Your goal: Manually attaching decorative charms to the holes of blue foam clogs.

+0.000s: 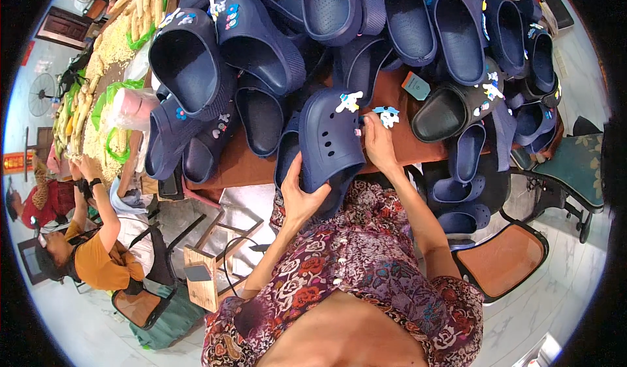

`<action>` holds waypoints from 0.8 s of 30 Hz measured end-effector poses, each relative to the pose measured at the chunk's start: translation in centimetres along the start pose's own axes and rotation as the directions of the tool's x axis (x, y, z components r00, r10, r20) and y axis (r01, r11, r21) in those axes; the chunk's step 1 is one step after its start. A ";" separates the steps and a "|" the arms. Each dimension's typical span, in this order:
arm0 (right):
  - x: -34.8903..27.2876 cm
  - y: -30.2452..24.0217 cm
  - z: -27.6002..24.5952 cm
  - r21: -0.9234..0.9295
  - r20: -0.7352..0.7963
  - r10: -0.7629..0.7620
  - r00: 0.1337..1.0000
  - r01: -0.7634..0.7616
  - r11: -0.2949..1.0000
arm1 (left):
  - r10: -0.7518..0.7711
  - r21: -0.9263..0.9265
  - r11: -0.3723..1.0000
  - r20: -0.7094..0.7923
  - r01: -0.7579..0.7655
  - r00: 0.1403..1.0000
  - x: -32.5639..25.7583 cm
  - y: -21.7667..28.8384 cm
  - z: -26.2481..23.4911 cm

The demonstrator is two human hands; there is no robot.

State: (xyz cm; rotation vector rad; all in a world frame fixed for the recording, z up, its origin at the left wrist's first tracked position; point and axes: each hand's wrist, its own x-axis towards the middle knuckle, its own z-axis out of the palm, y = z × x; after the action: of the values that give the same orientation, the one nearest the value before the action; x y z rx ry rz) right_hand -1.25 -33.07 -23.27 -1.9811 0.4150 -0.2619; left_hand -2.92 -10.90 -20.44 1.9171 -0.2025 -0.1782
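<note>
Clog, navy foam, sits at the near edge of the brown table, in front of the piled navy clogs. Left hand clasps its heel end. Right hand pinches at the clog's side beside a white charm. Another white charm is already fitted on top; several vent holes appear unfilled.

Roughly twenty navy foam clogs are counted, heaped on one brown table; exact total can't be told. Two hands are seen on one clog. Two orange-seated chairs are seen. Two other people are seated left.
</note>
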 end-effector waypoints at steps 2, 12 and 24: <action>0.3 0.9 -0.4 -0.100 0.020 0.072 0.997 -0.070 0.992 | 0.002 -0.047 0.999 -0.001 -0.002 1.000 0.0 0.4 0.1; -0.9 -1.8 -2.3 -0.315 -0.071 0.049 0.996 -0.069 0.947 | 0.114 0.069 0.991 -0.030 -0.112 0.993 -0.2 -0.4 -0.2; -1.5 -3.0 -2.2 -0.132 0.237 -0.082 0.968 0.115 0.985 | 0.148 0.192 0.972 -0.066 -0.133 0.987 -0.5 1.4 0.2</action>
State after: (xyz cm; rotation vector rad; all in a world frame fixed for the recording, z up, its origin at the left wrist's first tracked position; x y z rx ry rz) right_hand -2.96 -33.14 -19.60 -2.1491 0.1895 -0.0626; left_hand -3.51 -11.43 -19.14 2.0830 -0.3094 0.0141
